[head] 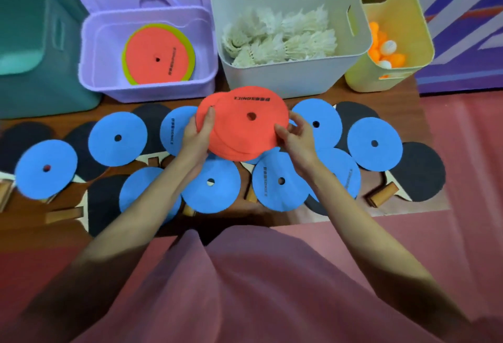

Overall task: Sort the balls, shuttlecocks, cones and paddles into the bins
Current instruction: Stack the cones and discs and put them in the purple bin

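A small stack of flat orange cones (242, 124) is held up over the middle of the desk (119, 105), just in front of the bins. The left hand (197, 138) has its grip closed on the stack's left edge, thumb on top, and the right hand (295, 138) pinches the right edge with curled fingers. Beneath and around the hands, blue cones (117, 138) lie scattered flat across the desk, overlapping dark-faced paddles (420, 171) with wooden handles. Behind the stack stands a purple bin (89, 70) holding an orange disc on a yellow one. To its right a white bin (299, 75) is filled with white shuttlecocks (280, 37), and further right a yellow bin (413, 51) holds orange and white balls (386, 51). A teal bin (40, 92) stands at far left.
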Action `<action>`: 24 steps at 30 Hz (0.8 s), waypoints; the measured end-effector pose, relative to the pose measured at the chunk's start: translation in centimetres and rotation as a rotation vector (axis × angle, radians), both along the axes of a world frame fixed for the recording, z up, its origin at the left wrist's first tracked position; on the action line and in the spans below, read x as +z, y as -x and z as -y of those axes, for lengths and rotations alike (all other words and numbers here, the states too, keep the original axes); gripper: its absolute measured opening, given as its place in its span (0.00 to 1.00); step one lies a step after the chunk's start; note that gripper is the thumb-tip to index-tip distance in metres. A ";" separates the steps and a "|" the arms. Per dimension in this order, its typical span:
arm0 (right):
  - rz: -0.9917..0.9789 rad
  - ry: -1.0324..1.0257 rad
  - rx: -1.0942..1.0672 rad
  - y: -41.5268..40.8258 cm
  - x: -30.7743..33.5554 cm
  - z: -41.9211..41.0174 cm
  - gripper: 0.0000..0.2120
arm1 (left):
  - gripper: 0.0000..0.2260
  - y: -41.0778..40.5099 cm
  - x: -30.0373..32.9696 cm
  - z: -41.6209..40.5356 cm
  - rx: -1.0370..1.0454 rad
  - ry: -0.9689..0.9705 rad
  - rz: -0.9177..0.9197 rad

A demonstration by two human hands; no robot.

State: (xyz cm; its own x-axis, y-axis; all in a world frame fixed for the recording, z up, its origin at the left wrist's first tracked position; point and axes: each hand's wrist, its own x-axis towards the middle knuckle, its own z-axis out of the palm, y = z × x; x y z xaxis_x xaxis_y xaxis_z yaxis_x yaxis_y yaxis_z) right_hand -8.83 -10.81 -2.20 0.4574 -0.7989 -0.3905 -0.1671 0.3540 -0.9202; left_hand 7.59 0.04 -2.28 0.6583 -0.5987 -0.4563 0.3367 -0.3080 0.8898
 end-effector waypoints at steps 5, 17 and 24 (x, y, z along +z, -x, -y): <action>-0.118 0.075 0.250 -4.4 0.6 -1.1 0.16 | 0.13 -2.6 0.8 -2.3 0.038 0.070 -0.100; -0.344 0.287 0.365 -16.6 2.3 0.0 0.15 | 0.20 -13.4 2.2 -3.5 0.048 0.259 -0.140; -0.404 0.432 0.189 -25.0 2.2 2.5 0.06 | 0.17 -23.6 2.1 0.1 -0.144 0.060 0.007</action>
State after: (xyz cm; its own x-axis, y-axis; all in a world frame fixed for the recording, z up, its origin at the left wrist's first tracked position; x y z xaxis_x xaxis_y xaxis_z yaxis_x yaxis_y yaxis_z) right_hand 16.16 -13.33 -0.04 0.4900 -0.8430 -0.2219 -0.5553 -0.1057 -0.8249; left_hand 31.24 -0.03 -0.23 0.5666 -0.7135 -0.4122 0.2862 -0.2987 0.9104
